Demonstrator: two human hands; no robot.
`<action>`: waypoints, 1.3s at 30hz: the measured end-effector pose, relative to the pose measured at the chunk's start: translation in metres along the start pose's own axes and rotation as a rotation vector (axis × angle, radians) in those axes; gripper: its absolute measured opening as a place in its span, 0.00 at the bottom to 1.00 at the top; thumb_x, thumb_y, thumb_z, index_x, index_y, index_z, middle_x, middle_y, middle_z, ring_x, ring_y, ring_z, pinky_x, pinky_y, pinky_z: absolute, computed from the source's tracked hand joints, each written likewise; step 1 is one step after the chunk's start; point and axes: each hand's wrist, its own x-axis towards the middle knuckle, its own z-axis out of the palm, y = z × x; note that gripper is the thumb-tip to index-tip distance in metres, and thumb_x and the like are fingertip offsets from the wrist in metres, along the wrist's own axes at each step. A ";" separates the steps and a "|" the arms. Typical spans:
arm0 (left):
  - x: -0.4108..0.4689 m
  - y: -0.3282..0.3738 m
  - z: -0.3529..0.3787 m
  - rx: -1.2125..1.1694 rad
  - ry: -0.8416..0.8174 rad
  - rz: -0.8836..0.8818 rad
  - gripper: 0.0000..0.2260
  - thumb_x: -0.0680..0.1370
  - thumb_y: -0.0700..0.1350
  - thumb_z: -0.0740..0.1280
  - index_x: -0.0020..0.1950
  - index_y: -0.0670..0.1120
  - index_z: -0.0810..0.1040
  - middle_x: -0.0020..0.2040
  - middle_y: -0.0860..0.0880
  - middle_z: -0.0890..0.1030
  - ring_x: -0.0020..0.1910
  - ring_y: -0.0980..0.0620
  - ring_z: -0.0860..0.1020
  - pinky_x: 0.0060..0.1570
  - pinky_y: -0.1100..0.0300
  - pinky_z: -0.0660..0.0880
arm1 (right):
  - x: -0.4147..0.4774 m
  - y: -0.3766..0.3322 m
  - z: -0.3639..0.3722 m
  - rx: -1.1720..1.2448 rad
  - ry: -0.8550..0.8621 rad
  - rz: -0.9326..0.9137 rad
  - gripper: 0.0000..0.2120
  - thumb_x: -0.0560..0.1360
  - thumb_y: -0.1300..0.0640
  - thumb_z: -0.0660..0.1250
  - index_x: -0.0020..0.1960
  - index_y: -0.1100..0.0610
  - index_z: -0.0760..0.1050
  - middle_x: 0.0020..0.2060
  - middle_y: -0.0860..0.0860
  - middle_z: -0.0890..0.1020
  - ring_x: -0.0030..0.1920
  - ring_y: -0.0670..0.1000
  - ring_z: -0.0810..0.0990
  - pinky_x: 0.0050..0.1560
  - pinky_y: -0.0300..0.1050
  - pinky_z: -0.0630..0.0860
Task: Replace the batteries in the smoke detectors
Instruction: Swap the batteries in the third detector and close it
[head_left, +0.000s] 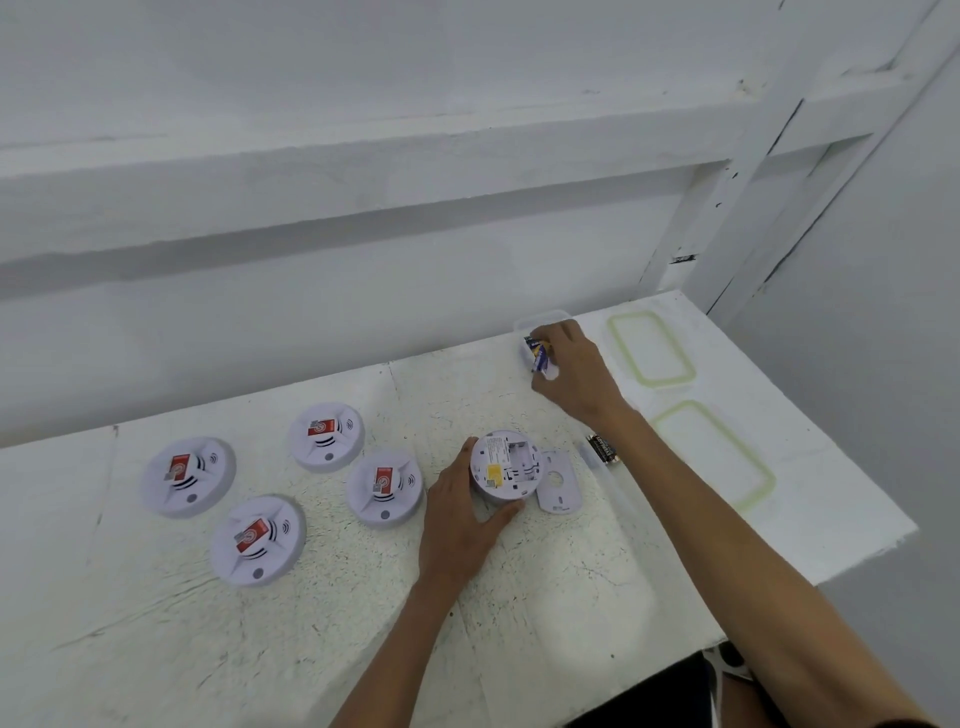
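Note:
A white smoke detector (506, 467) lies on its face at mid-table, its empty battery bay showing. My left hand (460, 525) grips its rim from the near left. Its loose back cover (558, 480) lies just to the right. My right hand (576, 371) reaches into a clear plastic container (543, 318) at the back and pinches blue batteries (539, 354). Black batteries (602, 448) lie in a second clear container beside my right forearm. Several more detectors rest face up at the left, among them one (326, 436) at the back and one (257, 540) nearest me.
Two clear lids with green rims, one (652, 349) farther and one (714, 457) nearer, lie flat at the table's right side. A white wall with ledges runs behind the table. The table's right edge drops off beyond the lids.

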 end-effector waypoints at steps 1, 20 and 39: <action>0.000 0.000 0.000 -0.002 0.000 -0.003 0.32 0.73 0.62 0.76 0.73 0.68 0.64 0.67 0.74 0.71 0.68 0.67 0.71 0.67 0.69 0.66 | -0.007 -0.005 0.001 0.030 -0.026 -0.018 0.24 0.69 0.62 0.73 0.64 0.58 0.73 0.58 0.53 0.73 0.48 0.53 0.78 0.49 0.47 0.77; 0.002 -0.021 0.010 0.026 -0.010 -0.026 0.37 0.71 0.73 0.69 0.76 0.63 0.62 0.70 0.70 0.67 0.70 0.68 0.68 0.70 0.69 0.63 | -0.088 -0.023 0.015 0.078 -0.275 0.039 0.22 0.69 0.64 0.74 0.61 0.54 0.75 0.57 0.50 0.73 0.50 0.46 0.74 0.49 0.39 0.77; 0.003 -0.029 0.015 0.024 0.005 -0.058 0.42 0.69 0.77 0.65 0.76 0.59 0.60 0.71 0.68 0.64 0.70 0.71 0.65 0.73 0.67 0.62 | -0.096 -0.028 0.030 0.026 -0.156 0.111 0.13 0.79 0.57 0.66 0.61 0.59 0.78 0.55 0.57 0.81 0.51 0.56 0.81 0.52 0.48 0.78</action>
